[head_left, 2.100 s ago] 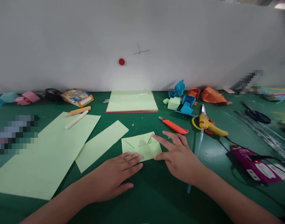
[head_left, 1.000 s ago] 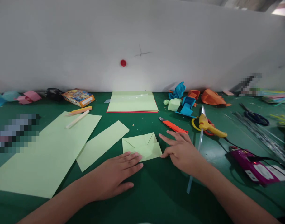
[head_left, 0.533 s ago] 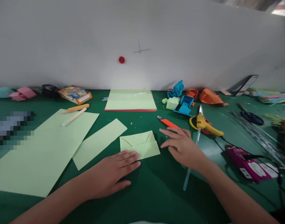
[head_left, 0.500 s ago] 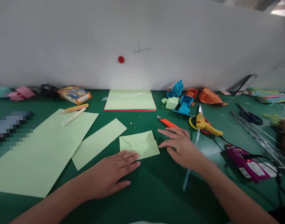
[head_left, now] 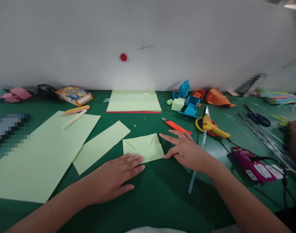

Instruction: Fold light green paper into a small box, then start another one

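Note:
A small folded light-green paper [head_left: 143,147] lies flat on the green table [head_left: 162,194] in front of me. My left hand [head_left: 114,178] rests flat below it, fingers stretched out, its fingertips on the paper's lower edge. My right hand [head_left: 186,150] lies open just right of the paper, fingers spread, the thumb tip at the paper's right corner. Neither hand holds anything.
A large green sheet [head_left: 38,155] and a green strip [head_left: 100,145] lie to the left. A paper pad [head_left: 134,101] sits at the back. An orange cutter [head_left: 177,126], a yellow glue gun [head_left: 212,126], a magenta device [head_left: 253,165], scissors [head_left: 258,118] and paper shapes [head_left: 186,102] crowd the right. Another person's hand [head_left: 295,132] shows at the right edge.
My right hand drew off the folded paper to its right side and then came back to touch its corner. The left hand stayed put.

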### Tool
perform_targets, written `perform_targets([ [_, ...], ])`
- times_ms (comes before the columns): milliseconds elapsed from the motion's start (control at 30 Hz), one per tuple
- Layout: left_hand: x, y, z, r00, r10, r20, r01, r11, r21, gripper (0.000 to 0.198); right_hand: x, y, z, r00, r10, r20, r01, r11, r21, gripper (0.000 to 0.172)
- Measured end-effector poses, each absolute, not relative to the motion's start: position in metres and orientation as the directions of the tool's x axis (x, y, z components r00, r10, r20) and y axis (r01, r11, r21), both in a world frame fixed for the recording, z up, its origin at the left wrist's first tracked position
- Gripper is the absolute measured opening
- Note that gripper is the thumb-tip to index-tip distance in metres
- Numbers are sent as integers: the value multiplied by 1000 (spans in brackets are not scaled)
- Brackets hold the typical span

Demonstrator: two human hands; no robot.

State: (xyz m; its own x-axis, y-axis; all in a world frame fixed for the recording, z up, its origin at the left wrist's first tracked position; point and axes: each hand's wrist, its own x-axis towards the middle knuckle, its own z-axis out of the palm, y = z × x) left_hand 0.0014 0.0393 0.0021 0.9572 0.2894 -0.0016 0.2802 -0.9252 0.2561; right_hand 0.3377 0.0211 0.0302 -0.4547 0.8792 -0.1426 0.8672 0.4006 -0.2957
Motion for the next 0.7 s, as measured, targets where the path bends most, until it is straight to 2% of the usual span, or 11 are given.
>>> perform_targets([
  [100, 0, 39, 2, 956, 292, -16, 286, -920, 269, 65, 350, 23, 34, -418, 878, -232, 881, 330, -339, 61],
  [200, 1, 38, 4, 953, 302, -4, 290, -912, 290, 66, 355, 22, 32, -440, 874, -208, 864, 349, -362, 61],
  [333, 2, 38, 6, 953, 301, 14, 284, -913, 292, 65, 350, 23, 23, -493, 869, 49, 802, 476, -361, 46],
  [433, 0, 39, 7, 952, 304, 37, 281, -914, 292, 67, 339, 22, 18, -545, 809, 220, 720, 587, -371, 41],
  [567, -1, 37, 5, 951, 304, 61, 277, -921, 273, 67, 322, 18, 15, -655, 737, 168, 661, 666, -345, 44],
  [700, 1, 32, 2, 948, 310, 74, 290, -936, 198, 66, 318, 19, 16, -648, 757, 87, 712, 641, -287, 50],
])
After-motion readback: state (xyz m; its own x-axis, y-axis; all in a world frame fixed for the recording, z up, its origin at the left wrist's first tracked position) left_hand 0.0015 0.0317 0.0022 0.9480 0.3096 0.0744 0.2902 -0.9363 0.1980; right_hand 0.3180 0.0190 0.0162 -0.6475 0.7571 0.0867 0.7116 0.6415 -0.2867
